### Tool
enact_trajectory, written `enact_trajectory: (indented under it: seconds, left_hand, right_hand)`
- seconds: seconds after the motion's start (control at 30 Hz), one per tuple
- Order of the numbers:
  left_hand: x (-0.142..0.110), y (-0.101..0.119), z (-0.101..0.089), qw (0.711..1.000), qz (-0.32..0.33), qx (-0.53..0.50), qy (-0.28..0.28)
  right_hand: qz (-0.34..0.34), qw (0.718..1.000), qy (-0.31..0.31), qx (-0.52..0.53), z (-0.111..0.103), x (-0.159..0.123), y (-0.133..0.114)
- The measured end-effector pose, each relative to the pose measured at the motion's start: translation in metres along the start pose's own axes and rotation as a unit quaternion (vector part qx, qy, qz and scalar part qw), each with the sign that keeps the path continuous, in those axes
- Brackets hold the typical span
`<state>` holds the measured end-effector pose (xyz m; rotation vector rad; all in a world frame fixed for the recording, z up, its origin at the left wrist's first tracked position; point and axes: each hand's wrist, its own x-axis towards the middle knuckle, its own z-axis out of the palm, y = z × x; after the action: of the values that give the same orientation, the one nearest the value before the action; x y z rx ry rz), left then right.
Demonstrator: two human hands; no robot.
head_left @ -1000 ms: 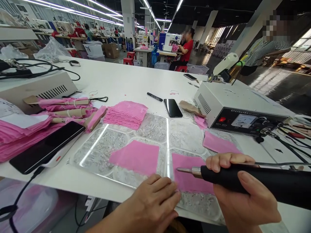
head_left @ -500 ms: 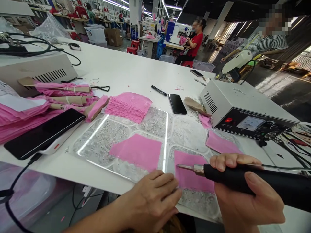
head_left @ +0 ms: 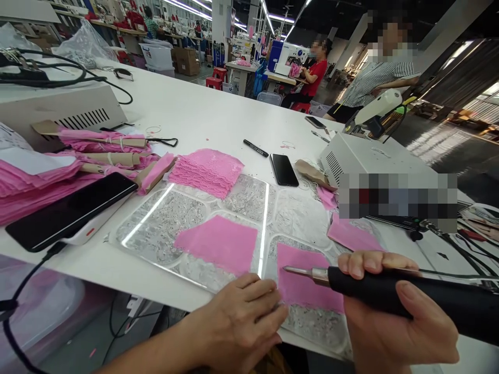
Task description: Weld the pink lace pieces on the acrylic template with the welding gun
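Observation:
My right hand (head_left: 393,322) is wrapped round a black cutting tool (head_left: 393,296) whose metal tip (head_left: 296,271) hovers just over a pink fabric square (head_left: 304,283). That square lies on a scratched clear plate (head_left: 156,234) at the table's near edge. My left hand (head_left: 241,322) rests palm down with fingers stretched out, its fingertips touching the square's near left corner. A second pink square (head_left: 218,243) lies on the plate just left of it.
A stack of pink lace (head_left: 206,171) sits behind the plate. Pink bundles (head_left: 97,156) and a phone (head_left: 66,210) lie at left, another phone (head_left: 284,169) and a marker (head_left: 255,148) mid-table. A white power unit (head_left: 366,161) stands right. People stand and sit beyond.
The view has shifted slightly, and a person in a striped shirt has come closer behind the table. My hands and the tool have barely moved.

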<state>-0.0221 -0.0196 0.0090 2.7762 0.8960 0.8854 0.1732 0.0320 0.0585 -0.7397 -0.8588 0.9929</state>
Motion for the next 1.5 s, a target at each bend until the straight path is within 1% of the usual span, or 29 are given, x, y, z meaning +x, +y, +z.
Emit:
enact_trajectory:
  seconds: [0.17, 0.4, 0.6, 0.87, 1.13, 1.23, 1.37, 1.43, 1.5]
  left_hand:
    - [0.0031, 0.0021, -0.002, 1.0, -0.001, 0.007, 0.013]
    - [0.0035, 0.0036, -0.0011, 1.0, -0.012, 0.006, 0.021]
    - [0.0048, 0.0032, -0.003, 1.0, -0.01, 0.004, 0.015]
    - [0.0024, 0.0019, -0.001, 1.0, -0.013, 0.008, -0.019]
    - [0.0033, 0.0018, -0.0011, 1.0, -0.008, -0.004, 0.004]
    - [0.0031, 0.0018, -0.0011, 1.0, -0.015, -0.005, 0.0]
    - [0.0022, 0.0015, -0.0005, 1.0, -0.014, -0.003, -0.002]
    - [0.0018, 0.0019, -0.0002, 1.0, -0.015, 0.002, 0.005]
    - [0.0017, 0.0027, -0.0005, 1.0, -0.011, 0.005, 0.015]
  right_hand:
    - [0.015, 0.999, -0.025, 0.023, -0.0058, -0.0022, 0.0034]
    - [0.014, 0.998, -0.048, 0.036, -0.0039, -0.0042, 0.0043]
    - [0.018, 0.998, -0.038, 0.039, -0.0015, -0.0038, 0.0049]
    - [0.011, 0.999, -0.043, 0.027, -0.0018, -0.0032, 0.006]
    - [0.007, 0.998, -0.051, 0.029, -0.0023, -0.0042, 0.0089]
    - [0.001, 0.998, -0.052, 0.03, -0.0028, -0.0041, 0.0095]
    - [0.006, 0.999, -0.043, 0.021, -0.0002, -0.0029, 0.0074]
    - [0.007, 0.999, -0.027, 0.021, 0.0003, -0.0015, 0.0045]
    - [0.0, 1.0, -0.004, 0.022, -0.0038, 0.0006, 0.0]
